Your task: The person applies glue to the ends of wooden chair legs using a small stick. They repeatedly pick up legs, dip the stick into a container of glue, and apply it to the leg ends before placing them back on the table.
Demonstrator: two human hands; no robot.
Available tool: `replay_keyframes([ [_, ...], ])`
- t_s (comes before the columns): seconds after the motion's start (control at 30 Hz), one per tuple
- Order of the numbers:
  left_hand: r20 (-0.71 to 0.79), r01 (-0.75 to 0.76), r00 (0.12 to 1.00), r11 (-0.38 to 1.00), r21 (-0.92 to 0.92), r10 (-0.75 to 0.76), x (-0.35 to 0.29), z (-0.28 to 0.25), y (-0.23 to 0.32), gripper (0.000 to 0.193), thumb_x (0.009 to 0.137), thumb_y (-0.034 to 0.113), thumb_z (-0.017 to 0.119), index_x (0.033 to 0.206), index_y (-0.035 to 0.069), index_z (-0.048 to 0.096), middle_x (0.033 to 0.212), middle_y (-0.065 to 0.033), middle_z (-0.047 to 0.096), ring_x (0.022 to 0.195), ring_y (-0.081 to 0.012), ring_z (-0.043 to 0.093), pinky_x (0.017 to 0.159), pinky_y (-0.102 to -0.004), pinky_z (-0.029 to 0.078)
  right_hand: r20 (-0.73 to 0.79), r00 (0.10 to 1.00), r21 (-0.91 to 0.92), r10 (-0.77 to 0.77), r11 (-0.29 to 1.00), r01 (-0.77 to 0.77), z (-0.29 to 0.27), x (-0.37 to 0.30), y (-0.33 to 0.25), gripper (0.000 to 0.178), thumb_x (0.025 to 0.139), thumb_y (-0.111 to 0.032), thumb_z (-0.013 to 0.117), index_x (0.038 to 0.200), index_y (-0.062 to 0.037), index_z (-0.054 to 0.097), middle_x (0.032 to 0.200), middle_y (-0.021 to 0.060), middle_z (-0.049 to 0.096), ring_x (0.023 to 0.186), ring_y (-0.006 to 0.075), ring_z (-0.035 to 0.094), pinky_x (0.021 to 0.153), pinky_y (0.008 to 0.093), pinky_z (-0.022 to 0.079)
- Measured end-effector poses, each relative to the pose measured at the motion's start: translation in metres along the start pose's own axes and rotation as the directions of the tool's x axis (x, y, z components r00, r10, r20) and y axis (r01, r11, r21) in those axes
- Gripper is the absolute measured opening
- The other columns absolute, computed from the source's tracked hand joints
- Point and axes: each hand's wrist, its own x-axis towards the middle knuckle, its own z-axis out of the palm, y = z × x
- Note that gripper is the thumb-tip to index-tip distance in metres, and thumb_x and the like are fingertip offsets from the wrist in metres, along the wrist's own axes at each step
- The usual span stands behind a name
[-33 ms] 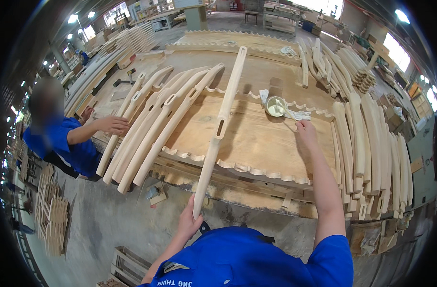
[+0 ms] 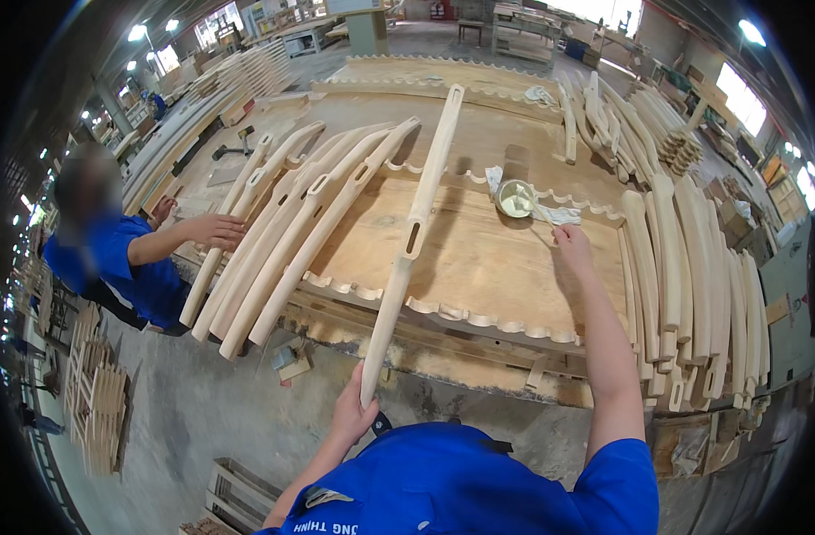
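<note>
My left hand (image 2: pixel 352 406) is wrapped round the near end of a long pale wooden chair-leg-like piece (image 2: pixel 391 303) with slots cut through it. This piece slants away from me across the scalloped rack. To the right, my right hand (image 2: pixel 571 242) pinches the end of a thin stick (image 2: pixel 547 220). The stick's far end reaches into a round pot (image 2: pixel 515 199) holding a pale, creamy substance. A crumpled white cloth (image 2: pixel 561 216) lies beside the pot. The stick's tip inside the pot is hard to make out.
Several slotted wooden pieces (image 2: pixel 323 209) lie on the rack at left, where a co-worker's hand (image 2: pixel 216 232) rests on one. More shaped pieces (image 2: pixel 683 267) are stacked at right. Scalloped strips (image 2: pixel 479 314) edge the wooden worktable. A black-headed tool (image 2: pixel 233 145) lies at far left.
</note>
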Motion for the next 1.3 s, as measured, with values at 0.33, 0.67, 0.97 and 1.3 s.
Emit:
replay_keyframes([
  [0.33, 0.097, 0.178, 0.980, 0.984, -0.030, -0.174, -0.004, -0.020, 0.018, 0.079, 0.072, 0.009, 0.055, 0.145, 0.015, 0.025, 0.116, -0.0249, 0.056, 0.105, -0.0402, 0.056, 0.088, -0.0413, 0.045, -0.035, 0.999, 0.014, 0.020, 1.000, -0.020, 0.009, -0.001, -0.003, 0.015, 0.083, -0.015, 0.058, 0.087, -0.0008, 0.062, 0.074, 0.0138, 0.062, 0.071, 0.0260, 0.059, 0.066, 0.0356, 0.046],
  [0.67, 0.210, 0.180, 0.965, 0.979, -0.100, -0.156, 0.002, -0.050, 0.037, 0.082, 0.070, 0.011, 0.053, 0.146, 0.017, 0.023, 0.105, -0.0197, 0.059, 0.097, -0.0342, 0.060, 0.085, -0.0368, 0.046, 0.368, 0.912, 0.282, -0.184, 0.956, 0.079, 0.024, -0.017, -0.097, 0.023, 0.091, -0.020, 0.051, 0.087, 0.0000, 0.060, 0.064, 0.0034, 0.055, 0.060, 0.0112, 0.050, 0.058, 0.0272, 0.042],
  [0.97, 0.255, 0.217, 0.951, 0.964, -0.154, -0.174, 0.004, -0.049, 0.036, 0.082, 0.071, 0.011, 0.054, 0.147, 0.017, 0.021, 0.106, -0.0175, 0.058, 0.095, -0.0294, 0.059, 0.085, -0.0344, 0.045, 0.485, 0.854, 0.202, -0.191, 0.974, 0.102, 0.049, -0.032, -0.116, 0.022, 0.091, -0.021, 0.050, 0.086, -0.0022, 0.060, 0.068, 0.0089, 0.059, 0.062, 0.0187, 0.056, 0.058, 0.0312, 0.044],
  [1.3, 0.263, 0.259, 0.943, 0.948, -0.186, -0.206, 0.002, -0.048, 0.039, 0.083, 0.071, 0.008, 0.053, 0.147, 0.015, 0.021, 0.105, -0.0183, 0.058, 0.095, -0.0289, 0.059, 0.086, -0.0344, 0.044, 0.198, 0.907, -0.078, -0.371, 0.917, 0.392, 0.061, -0.057, -0.128, 0.016, 0.088, -0.024, 0.054, 0.087, -0.0097, 0.062, 0.079, 0.0107, 0.064, 0.075, 0.0307, 0.061, 0.064, 0.0391, 0.048],
])
